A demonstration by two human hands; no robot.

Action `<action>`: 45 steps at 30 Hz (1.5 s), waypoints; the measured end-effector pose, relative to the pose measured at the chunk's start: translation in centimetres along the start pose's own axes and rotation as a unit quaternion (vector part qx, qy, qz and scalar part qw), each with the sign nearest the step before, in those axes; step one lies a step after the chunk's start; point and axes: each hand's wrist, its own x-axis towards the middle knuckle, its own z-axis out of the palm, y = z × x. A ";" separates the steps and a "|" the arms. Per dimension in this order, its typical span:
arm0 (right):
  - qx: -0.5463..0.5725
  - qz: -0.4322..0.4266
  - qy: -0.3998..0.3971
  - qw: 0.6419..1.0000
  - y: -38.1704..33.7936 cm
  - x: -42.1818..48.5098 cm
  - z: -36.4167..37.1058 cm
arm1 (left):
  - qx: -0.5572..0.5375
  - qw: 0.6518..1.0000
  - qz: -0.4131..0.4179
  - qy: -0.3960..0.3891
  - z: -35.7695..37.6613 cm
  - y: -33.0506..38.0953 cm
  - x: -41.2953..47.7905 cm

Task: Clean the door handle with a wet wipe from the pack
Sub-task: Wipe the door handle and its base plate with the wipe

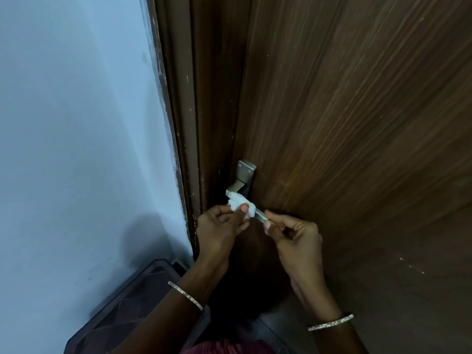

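the left hand (219,226) has its fingers curled round a bunched white wipe (241,201), thumb on top, pressing it onto the handle (260,215) close to where it meets the plate (245,173). wadded like that, the wipe makes a thick pad that partly wraps the bar, so one pull along it would probably rub top and underside together. the right hand (293,233) pinches the free tip of the handle between thumb and forefinger, the other fingers loosely curled. that grip looks meant to steady the handle so it does not dip under the rubbing.

the handle sits low on the brown door (357,123), just beside the frame (201,123). the steel plate above the wipe, with its two screws, is bare and likely not yet wiped. by my reading the wiping is under way, with the tip under the right fingers and the plate left to do.

the pack is not in view, so nothing can be said of what it holds. a dark patterned thing (122,307) lies low by the wall (76,123). it may be a lidded box or a mat, the dim light does not let me tell, and nothing shows inside it.
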 end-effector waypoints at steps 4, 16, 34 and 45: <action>0.014 0.000 0.001 1.000 -0.2 -0.5 0.0 | -0.011 0.996 -0.067 -0.059 0.8 -1.3 -1.0; 0.067 0.057 0.017 0.996 -0.2 -0.5 -2.2 | 0.117 0.956 -0.067 -0.262 1.8 -0.9 -2.7; -0.273 -0.187 0.046 0.943 -2.9 0.8 4.2 | 0.194 0.980 0.019 -0.042 -3.9 3.7 0.9; -0.304 -0.229 0.029 0.924 -3.2 1.9 5.7 | 0.193 0.981 0.011 -0.029 -3.9 2.8 0.8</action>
